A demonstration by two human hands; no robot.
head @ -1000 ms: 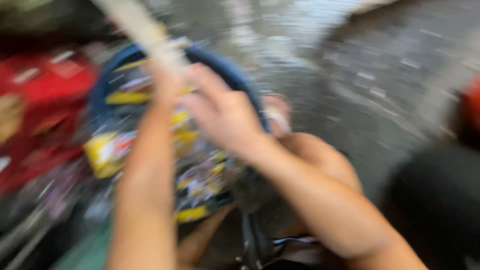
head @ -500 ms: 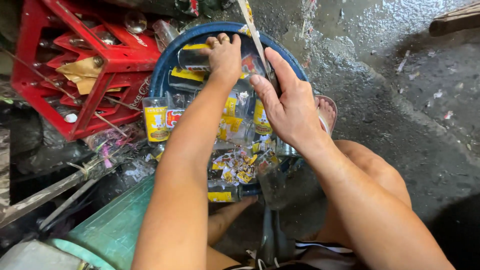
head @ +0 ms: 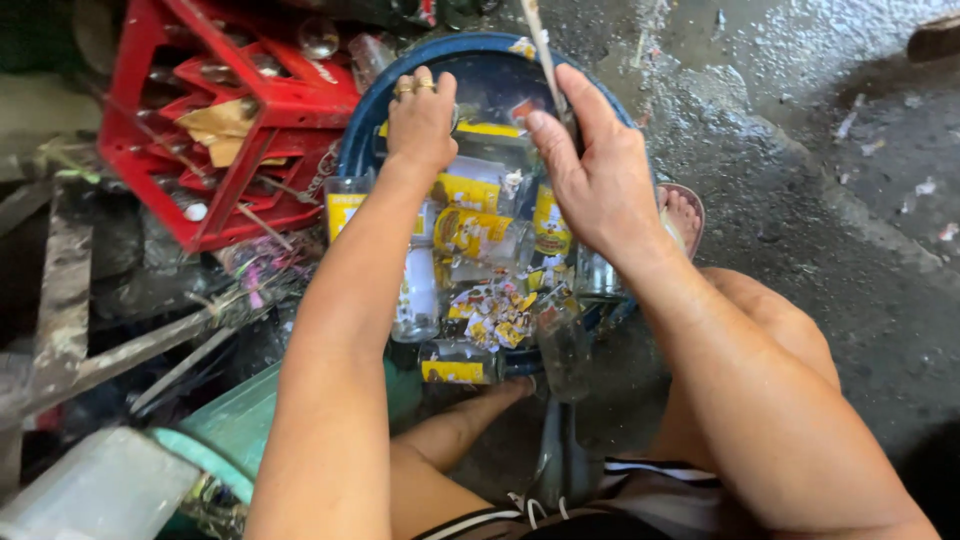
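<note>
My right hand [head: 600,175] pinches a thin pale stick [head: 541,55] between thumb and fingers, while my left hand [head: 420,120] curls shut on a bottle in the blue basin [head: 365,130]. Torn label scraps [head: 495,315] float there, yet several glass bottles [head: 470,235] remain yellow-labelled, beside the red crate [head: 240,100].

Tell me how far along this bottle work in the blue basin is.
Done, it seems: a heap of torn label scraps lies among the bottles in the blue basin. In hand: the left hand reaches into the basin, while the right hand grips a thin pale stick. Left: several glass bottles with yellow labels on them.
</note>
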